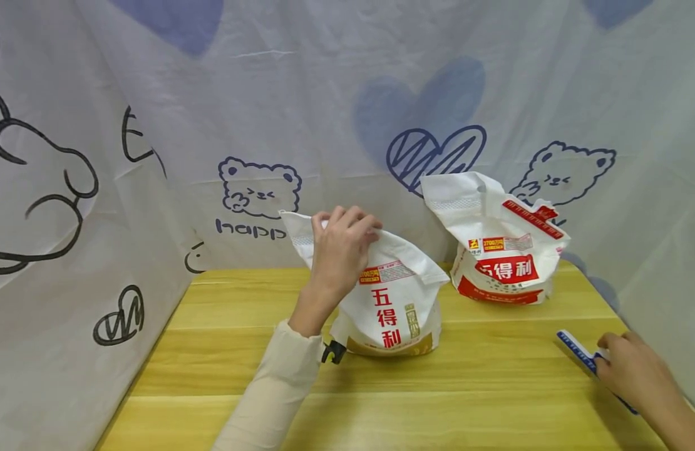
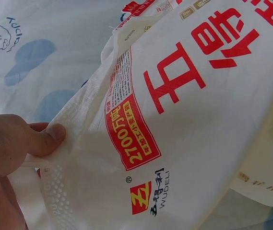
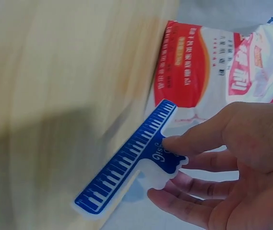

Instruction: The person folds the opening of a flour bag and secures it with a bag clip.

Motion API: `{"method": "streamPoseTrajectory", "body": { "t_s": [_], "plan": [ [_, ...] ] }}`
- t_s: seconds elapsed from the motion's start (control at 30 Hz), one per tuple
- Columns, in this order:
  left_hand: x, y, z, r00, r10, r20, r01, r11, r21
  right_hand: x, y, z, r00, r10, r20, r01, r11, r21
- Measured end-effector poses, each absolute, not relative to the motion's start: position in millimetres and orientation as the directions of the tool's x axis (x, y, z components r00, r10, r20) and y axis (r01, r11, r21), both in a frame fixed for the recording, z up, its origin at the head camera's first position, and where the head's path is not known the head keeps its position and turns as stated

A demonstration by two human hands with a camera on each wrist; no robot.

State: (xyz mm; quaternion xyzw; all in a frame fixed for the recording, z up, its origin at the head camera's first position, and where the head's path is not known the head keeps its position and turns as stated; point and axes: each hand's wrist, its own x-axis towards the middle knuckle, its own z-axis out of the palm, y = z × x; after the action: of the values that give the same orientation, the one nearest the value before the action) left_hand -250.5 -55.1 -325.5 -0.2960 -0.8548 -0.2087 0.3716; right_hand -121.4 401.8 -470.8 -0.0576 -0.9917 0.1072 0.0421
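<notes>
My left hand grips the folded top edge of a white flour bag with red lettering, which stands on the wooden table. In the left wrist view, the thumb presses on the near face of the bag's top, with most of the fingers hidden behind it. At the table's right side my right hand pinches a blue-and-white plastic clip by its handle. The right wrist view shows piano keys printed along the long bar of the clip.
A second flour bag, red and white, stands at the back right of the wooden table. Behind the table hangs a pale curtain printed with hearts and bears, with more of it along the left side.
</notes>
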Motion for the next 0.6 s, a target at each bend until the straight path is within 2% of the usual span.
{"method": "streamPoseTrajectory", "body": {
  "t_s": [0.07,0.17,0.33,0.6],
  "plan": [
    [-251,-56,-326,-0.549,0.347,0.76,0.658,0.741,0.137,-123,396,-466,-0.987,0.122,0.1,0.098,0.971,-0.219],
    [-250,-58,-327,-0.551,0.342,0.761,0.656,0.742,0.141,-123,388,-462,-0.969,0.094,0.229,0.041,0.973,-0.225],
    [-250,-60,-327,-0.557,0.342,0.757,0.66,0.735,0.153,-121,375,-459,-0.904,0.024,0.427,-0.074,0.975,-0.211],
    [-249,-58,-326,-0.555,0.348,0.755,0.669,0.726,0.157,-121,360,-446,-0.881,-0.01,0.473,-0.111,0.976,-0.187]
  ]
}}
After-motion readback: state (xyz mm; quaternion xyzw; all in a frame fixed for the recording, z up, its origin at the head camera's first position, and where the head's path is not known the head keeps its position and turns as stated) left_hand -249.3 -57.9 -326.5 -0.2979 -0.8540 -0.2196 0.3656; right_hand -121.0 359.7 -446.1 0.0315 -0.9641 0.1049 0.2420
